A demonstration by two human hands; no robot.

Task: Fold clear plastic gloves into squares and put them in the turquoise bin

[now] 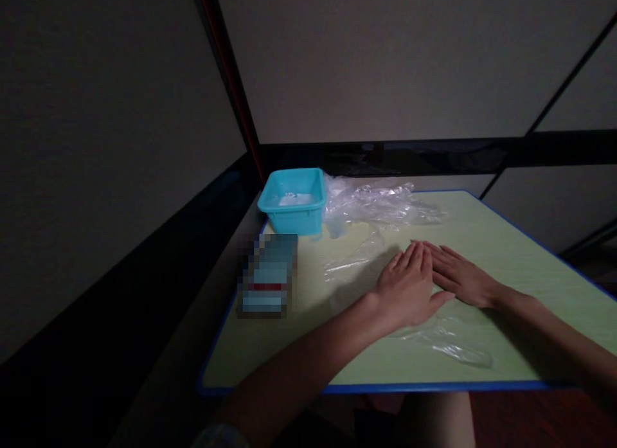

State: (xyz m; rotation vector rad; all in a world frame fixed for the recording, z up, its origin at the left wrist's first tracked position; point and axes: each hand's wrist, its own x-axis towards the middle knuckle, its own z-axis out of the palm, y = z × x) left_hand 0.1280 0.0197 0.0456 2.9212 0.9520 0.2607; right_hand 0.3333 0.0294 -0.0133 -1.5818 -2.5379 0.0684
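Note:
A thin clear plastic bag (453,345) lies spread over the table, partly beneath my hands. My left hand (409,284) rests palm down on it, fingers stretched forward and thumb out to the right. Beside it, my right hand (460,274) lies flat with its fingers pointing left, its fingertips meeting those of my left hand. Both hands look open, and neither grasps anything visible. The part of the bag under the palms is hidden.
A turquoise basin (296,221) with whitish contents stands at the back left of the pale green table (520,255). Crumpled clear plastic (376,204) lies beside it. A blurred-out flat object (270,274) is near the left edge. Walls rise behind and left.

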